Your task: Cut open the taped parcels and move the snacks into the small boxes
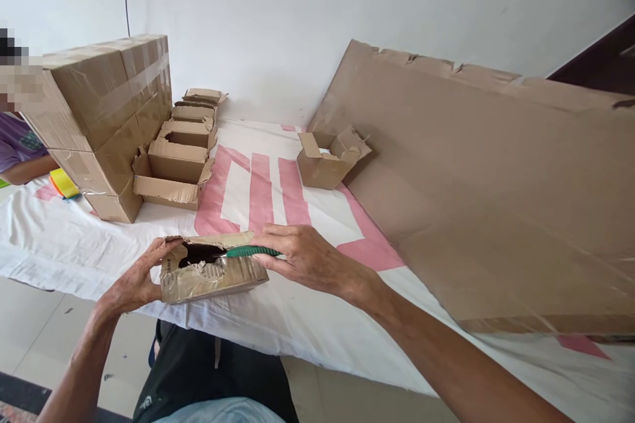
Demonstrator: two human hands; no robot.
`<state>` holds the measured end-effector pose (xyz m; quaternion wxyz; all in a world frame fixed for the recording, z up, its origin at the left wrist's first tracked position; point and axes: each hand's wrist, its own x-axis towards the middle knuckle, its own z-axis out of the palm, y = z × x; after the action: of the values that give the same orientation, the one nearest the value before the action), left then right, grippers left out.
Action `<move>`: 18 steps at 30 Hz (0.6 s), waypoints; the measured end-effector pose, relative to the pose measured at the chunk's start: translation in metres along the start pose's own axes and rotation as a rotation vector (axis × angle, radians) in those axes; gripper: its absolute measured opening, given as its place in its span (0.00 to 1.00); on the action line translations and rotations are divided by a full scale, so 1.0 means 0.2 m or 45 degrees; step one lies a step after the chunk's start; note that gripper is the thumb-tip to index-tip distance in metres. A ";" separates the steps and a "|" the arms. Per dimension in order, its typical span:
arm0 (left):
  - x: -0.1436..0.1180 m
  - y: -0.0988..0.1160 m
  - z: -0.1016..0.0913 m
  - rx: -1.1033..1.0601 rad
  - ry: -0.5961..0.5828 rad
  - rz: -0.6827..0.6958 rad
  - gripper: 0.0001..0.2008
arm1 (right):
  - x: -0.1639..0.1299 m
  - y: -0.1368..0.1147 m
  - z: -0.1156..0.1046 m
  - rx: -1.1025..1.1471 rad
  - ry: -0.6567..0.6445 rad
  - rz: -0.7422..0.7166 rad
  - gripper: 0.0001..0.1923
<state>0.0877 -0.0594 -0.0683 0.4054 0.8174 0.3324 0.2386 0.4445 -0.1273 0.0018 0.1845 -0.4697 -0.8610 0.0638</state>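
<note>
A small cardboard box [213,287] lies near the front edge of the cloth-covered table, with a ragged hole torn in its upper side. My left hand [136,281] grips its left end, fingers over the top edge and thumb low on the near side. In my right hand [297,252] is a green-handled knife [248,251], its ribbed handle pinched between thumb and fingers. The knife points left into the hole at the box's right part. Its thin tip is hard to make out against the dark inside.
Large taped cartons [112,102] are stacked at the left, beside a row of open boxes [173,168]. Another open box [325,162] stands further back. A big cardboard sheet [476,198] leans at the right. A person's arm [32,168] shows at far left, near something yellow [63,183].
</note>
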 end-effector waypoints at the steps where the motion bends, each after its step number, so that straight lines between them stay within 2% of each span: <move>1: 0.00 0.00 0.00 0.000 -0.003 -0.003 0.39 | 0.01 0.01 -0.01 -0.070 -0.030 -0.020 0.14; 4: 0.00 0.01 -0.01 0.008 0.007 -0.052 0.38 | 0.00 0.06 -0.03 -0.249 -0.093 -0.005 0.15; 6: 0.00 0.02 -0.02 -0.001 0.031 -0.103 0.45 | -0.04 0.10 -0.06 -0.296 -0.118 0.033 0.17; 9: -0.01 0.02 -0.02 -0.014 0.018 -0.107 0.52 | -0.14 0.14 -0.15 -0.189 -0.102 0.067 0.17; 12: -0.01 0.01 -0.02 -0.012 0.009 -0.061 0.48 | -0.25 0.17 -0.20 0.046 0.041 0.183 0.15; 14: -0.02 -0.01 -0.02 -0.028 0.017 -0.047 0.45 | -0.34 0.20 -0.14 0.201 0.168 0.313 0.14; 15: -0.02 -0.01 -0.01 -0.038 0.022 -0.044 0.43 | -0.40 0.22 -0.07 0.260 0.226 0.376 0.15; 18: -0.03 -0.02 -0.01 -0.063 0.041 -0.044 0.41 | -0.58 0.27 0.27 0.309 0.345 0.589 0.16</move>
<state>0.0814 -0.0606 -0.0720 0.4242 0.7974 0.3469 0.2529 0.5229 -0.1918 -0.0937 0.3333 -0.6323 -0.6845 0.1434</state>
